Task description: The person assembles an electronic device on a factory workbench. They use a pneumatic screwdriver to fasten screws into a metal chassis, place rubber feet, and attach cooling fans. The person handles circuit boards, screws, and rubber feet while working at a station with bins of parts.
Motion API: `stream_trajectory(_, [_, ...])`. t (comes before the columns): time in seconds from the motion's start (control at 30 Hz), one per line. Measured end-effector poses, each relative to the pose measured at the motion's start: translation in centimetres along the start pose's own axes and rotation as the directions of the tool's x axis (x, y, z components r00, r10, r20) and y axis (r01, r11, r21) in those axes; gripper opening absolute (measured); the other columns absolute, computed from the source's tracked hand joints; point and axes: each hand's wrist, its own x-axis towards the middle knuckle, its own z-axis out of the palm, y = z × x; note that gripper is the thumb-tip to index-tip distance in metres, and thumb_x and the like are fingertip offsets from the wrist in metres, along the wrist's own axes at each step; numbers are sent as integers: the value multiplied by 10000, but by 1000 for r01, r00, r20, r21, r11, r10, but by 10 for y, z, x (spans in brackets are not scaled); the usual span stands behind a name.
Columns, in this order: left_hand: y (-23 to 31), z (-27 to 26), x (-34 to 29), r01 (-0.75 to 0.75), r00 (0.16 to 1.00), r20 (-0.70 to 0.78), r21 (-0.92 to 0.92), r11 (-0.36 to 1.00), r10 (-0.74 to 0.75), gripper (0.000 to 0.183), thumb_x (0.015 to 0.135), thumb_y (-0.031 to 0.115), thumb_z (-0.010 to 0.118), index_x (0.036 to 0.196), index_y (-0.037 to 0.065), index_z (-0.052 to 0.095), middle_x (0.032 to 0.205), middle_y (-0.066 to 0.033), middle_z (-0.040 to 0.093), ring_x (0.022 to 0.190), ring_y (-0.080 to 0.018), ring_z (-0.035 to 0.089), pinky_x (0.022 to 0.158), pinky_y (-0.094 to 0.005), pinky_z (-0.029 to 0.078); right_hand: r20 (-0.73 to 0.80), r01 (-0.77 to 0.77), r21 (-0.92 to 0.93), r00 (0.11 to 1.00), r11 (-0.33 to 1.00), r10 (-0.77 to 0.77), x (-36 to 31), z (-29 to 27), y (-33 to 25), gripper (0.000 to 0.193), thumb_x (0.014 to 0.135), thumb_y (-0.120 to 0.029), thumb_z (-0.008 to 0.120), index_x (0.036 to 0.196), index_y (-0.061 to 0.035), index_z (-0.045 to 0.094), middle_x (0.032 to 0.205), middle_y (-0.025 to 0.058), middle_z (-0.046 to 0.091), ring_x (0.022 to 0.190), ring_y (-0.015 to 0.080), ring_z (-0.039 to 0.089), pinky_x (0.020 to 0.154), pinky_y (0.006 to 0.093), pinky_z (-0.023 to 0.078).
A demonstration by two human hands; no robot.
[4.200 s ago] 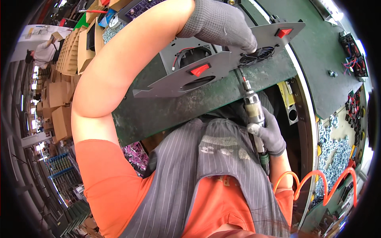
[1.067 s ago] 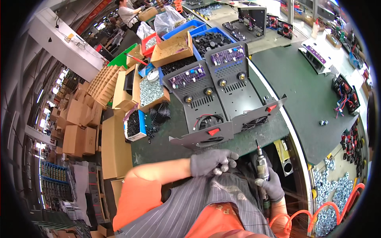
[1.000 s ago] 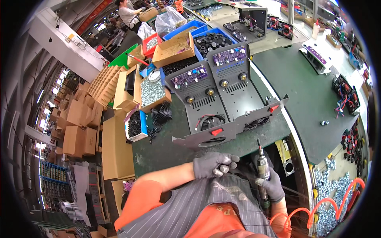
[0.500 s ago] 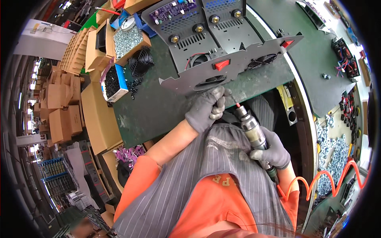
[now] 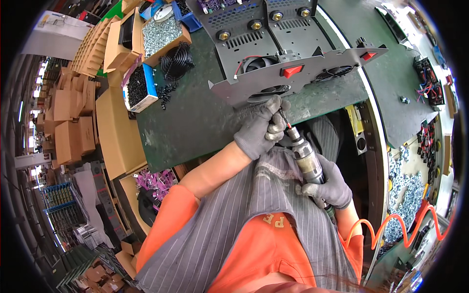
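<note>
My right hand [image 5: 333,184], in a grey glove, is wrapped round the body of an air screwdriver [image 5: 307,160]. Its slim bit with a red part points up and left. My left hand [image 5: 258,128], gloved too, is closed in a pinch right at the bit's tip; whatever lies between its fingertips is too small to make out. Just beyond the left fingertips stands a grey sheet-metal chassis [image 5: 312,72] on the green-topped workbench [image 5: 183,134]. On its near panel are two red rocker switches [image 5: 292,71] and two round fan openings [image 5: 269,93].
At the left lie a carton of silvery screws [image 5: 160,35], a box of black screws [image 5: 140,90] and black fan grilles [image 5: 177,61]. A coiled orange air hose [image 5: 391,222] loops at the lower right. Past the pale rail, more parts cover the right-hand bench [image 5: 364,27].
The screwdriver's bit has come up to my left fingertips, where before there was a small gap. The bench and chassis sit slightly higher and further right in view.
</note>
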Motion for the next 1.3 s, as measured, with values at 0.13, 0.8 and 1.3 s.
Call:
stream_trajectory(0.13, [0,4,-2,-26,1000,-13,64,998,27,361,1002,391,556,1027,33,595,591,42,474,451,-31,340,392,-177,265,3,-4,4,1000,1000,4,1,0,0,717,647,-295,897,1201,19,568,932,52,666,825,115,611,782,288,506])
stream_trajectory(0.8, [72,-29,-21,-9,888,208,900,-437,410,502,830,586,643,1055,139,679,946,-144,684,888,-365,653,768,-462,513,-214,62,104,976,993,-38,-3,-36,24,764,620,-383,851,1190,35,563,916,-10,570,804,83,504,733,243,434])
stream_trajectory(1.3, [132,18,68,74,916,207,756,-650,345,294,865,374,627,1011,120,657,912,-108,702,874,-321,674,743,-461,512,-250,35,108,968,993,-7,-9,-33,2,881,571,-508,898,1175,34,555,887,-2,590,753,80,537,687,229,442])
